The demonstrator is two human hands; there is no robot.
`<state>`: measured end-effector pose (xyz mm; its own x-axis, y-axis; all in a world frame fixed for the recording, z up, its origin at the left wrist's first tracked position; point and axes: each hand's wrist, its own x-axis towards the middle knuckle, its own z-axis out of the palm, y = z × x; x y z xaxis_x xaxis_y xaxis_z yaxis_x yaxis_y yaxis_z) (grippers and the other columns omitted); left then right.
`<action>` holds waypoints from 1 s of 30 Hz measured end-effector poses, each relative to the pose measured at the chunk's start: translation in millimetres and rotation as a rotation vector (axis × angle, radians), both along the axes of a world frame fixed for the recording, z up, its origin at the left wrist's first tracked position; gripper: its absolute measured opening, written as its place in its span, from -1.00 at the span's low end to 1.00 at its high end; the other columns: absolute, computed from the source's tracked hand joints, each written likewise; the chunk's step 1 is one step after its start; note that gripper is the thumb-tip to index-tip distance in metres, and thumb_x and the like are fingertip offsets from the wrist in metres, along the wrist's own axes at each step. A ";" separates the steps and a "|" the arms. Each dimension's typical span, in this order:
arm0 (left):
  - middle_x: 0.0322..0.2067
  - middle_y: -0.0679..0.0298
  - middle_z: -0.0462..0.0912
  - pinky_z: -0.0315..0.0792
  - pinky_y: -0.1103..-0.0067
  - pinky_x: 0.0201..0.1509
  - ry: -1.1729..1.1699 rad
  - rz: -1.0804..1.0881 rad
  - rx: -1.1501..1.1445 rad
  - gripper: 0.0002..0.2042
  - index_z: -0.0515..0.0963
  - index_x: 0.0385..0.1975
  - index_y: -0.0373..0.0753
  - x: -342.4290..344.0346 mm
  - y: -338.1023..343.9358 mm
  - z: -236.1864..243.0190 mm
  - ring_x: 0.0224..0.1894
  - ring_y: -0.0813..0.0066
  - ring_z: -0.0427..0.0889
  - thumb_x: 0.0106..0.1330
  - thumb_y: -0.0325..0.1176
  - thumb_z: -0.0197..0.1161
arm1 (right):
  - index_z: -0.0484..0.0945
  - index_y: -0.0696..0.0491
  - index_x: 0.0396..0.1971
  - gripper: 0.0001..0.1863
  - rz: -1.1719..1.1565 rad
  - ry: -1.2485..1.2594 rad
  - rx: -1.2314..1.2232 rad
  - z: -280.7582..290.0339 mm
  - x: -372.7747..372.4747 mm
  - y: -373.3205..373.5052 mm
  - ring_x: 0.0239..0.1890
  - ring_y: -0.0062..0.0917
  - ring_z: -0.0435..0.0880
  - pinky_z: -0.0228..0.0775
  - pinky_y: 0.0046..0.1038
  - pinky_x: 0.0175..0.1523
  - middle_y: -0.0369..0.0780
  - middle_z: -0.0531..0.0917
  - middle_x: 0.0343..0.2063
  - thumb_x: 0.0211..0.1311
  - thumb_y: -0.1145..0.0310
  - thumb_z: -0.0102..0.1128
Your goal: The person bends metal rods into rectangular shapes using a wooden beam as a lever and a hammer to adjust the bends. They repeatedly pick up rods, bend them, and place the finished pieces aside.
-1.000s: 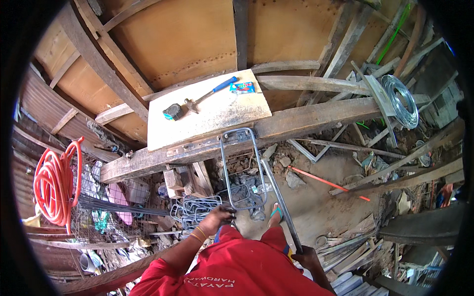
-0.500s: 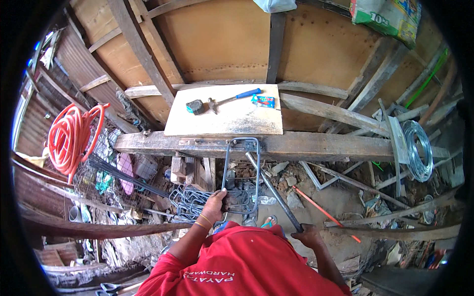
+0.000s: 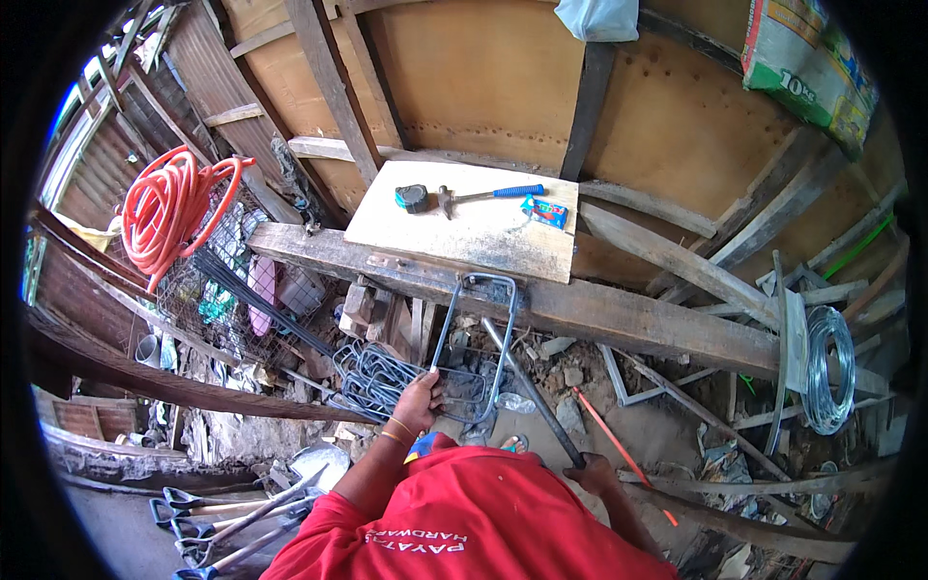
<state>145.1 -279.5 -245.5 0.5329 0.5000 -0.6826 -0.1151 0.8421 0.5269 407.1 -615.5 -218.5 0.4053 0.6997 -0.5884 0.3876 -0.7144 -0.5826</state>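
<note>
My left hand (image 3: 420, 402) is closed around the near left side of a rectangular bent steel bar frame (image 3: 508, 338), a rebar stirrup by its look. The stirrup's far end rests at the wooden beam (image 3: 657, 329), by a metal strip with pegs (image 3: 406, 265). My right hand (image 3: 592, 476) grips the near end of a long metal pipe (image 3: 541, 403), which slants away to the left, its far end near the stirrup's right side. Beside my left hand lies a heap of similar bent bars (image 3: 375, 379).
On the beam, a pale board (image 3: 464, 232) carries a tape measure (image 3: 412, 198), a blue-handled hammer (image 3: 483, 195) and a small blue packet (image 3: 544, 212). An orange hose coil (image 3: 164, 217) hangs left, a wire coil (image 3: 829, 372) right. Shovels (image 3: 232, 522) lie lower left.
My view has turned, so the beam now slopes down to the right and the shovels show more at lower left. Both hands keep their grips on the stirrup and the pipe.
</note>
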 end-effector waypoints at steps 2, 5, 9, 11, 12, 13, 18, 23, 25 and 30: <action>-0.64 0.52 0.28 0.21 0.48 -0.48 0.001 0.037 -0.018 -0.68 0.37 -0.46 -0.01 4.7 -4.2 -3.3 -0.68 0.63 0.16 0.56 -0.03 0.08 | 0.56 0.19 -0.46 -0.50 0.029 -0.010 -0.007 -0.6 4.7 1.6 -0.39 -0.19 0.66 0.47 -0.20 -0.21 -0.01 0.65 -0.49 0.00 0.00 0.49; -0.65 0.52 0.27 0.21 0.48 -0.49 0.114 0.037 0.026 -0.69 0.38 -0.45 0.00 10.7 -5.6 -12.8 -0.68 0.62 0.16 0.56 -0.03 0.07 | 0.58 0.20 -0.41 -0.50 0.081 -0.017 0.054 0.5 11.6 9.7 -0.38 -0.16 0.70 0.49 -0.18 -0.23 0.03 0.67 -0.46 0.02 0.01 0.49; -0.67 0.51 0.24 0.11 0.57 -0.58 0.071 -0.019 0.054 -0.71 0.38 -0.43 0.01 0.0 1.7 -29.9 -0.68 0.61 0.15 0.57 -0.06 0.06 | 0.57 0.21 -0.41 -0.48 0.030 0.070 0.149 -3.3 15.2 25.6 -0.39 -0.14 0.69 0.48 -0.17 -0.25 0.05 0.67 -0.46 0.02 -0.01 0.47; -0.67 0.51 0.23 0.09 0.56 -0.59 -0.072 0.033 -0.015 -0.72 0.38 -0.42 0.01 -10.6 2.3 -35.1 -0.68 0.60 0.16 0.58 -0.06 0.06 | 0.57 0.20 -0.42 -0.48 0.085 0.021 0.145 -8.3 14.9 29.5 -0.40 -0.14 0.69 0.48 -0.18 -0.25 0.04 0.66 -0.47 0.02 -0.02 0.47; -0.67 0.50 0.23 0.09 0.56 -0.60 -0.083 0.097 -0.045 -0.72 0.38 -0.42 0.01 -14.8 1.6 -35.2 -0.68 0.60 0.17 0.58 -0.06 0.06 | 0.56 0.20 -0.42 -0.48 0.140 -0.036 0.129 -10.3 14.8 28.5 -0.40 -0.14 0.69 0.48 -0.19 -0.25 0.04 0.66 -0.47 0.02 -0.01 0.46; -0.67 0.50 0.24 0.09 0.56 -0.60 -0.155 0.072 -0.024 -0.73 0.37 -0.41 0.01 -19.4 0.9 -32.8 -0.68 0.60 0.19 0.57 -0.07 0.07 | 0.56 0.20 -0.42 -0.49 0.181 -0.106 0.091 -12.3 14.4 25.6 -0.40 -0.14 0.69 0.48 -0.19 -0.25 0.04 0.66 -0.48 0.02 -0.01 0.46; -0.67 0.50 0.24 0.20 0.56 -0.66 -0.080 0.208 0.260 -0.70 0.33 -0.43 -0.03 -43.3 2.7 9.9 -0.74 0.63 0.19 0.53 -0.07 0.15 | 0.57 0.18 -0.42 -0.54 0.081 -0.052 0.015 -21.1 18.4 -13.0 -0.34 -0.10 0.69 0.47 -0.15 -0.20 0.03 0.67 -0.46 0.01 0.04 0.46; -0.67 0.53 0.21 0.15 0.61 -0.66 -0.018 0.351 0.445 -0.70 0.31 -0.43 -0.04 -101.3 12.6 61.3 -0.73 0.68 0.19 0.54 -0.09 0.13 | 0.59 0.15 -0.41 -0.58 -0.014 -0.069 -0.092 -55.3 29.5 -47.7 -0.37 -0.17 0.66 0.46 -0.16 -0.20 -0.02 0.66 -0.48 0.00 0.07 0.47; -0.68 0.51 0.24 0.12 0.60 -0.68 0.023 0.451 0.414 -0.71 0.34 -0.42 -0.07 -121.4 -0.6 66.0 -0.75 0.66 0.18 0.54 -0.12 0.14 | 0.60 0.15 -0.41 -0.59 -0.108 0.002 -0.170 -72.9 34.6 -57.8 -0.38 -0.18 0.65 0.46 -0.16 -0.20 -0.03 0.67 -0.47 -0.01 0.09 0.47; -0.72 0.50 0.27 0.02 0.57 -0.75 0.539 0.482 0.406 -0.75 0.52 -0.30 -0.22 -165.7 -46.3 42.6 -0.79 0.67 0.19 0.50 -0.15 0.19 | 0.60 0.15 -0.41 -0.62 -0.092 0.031 -0.057 -75.9 37.9 -75.3 -0.40 -0.13 0.66 0.46 -0.14 -0.24 0.00 0.66 -0.48 0.00 0.13 0.47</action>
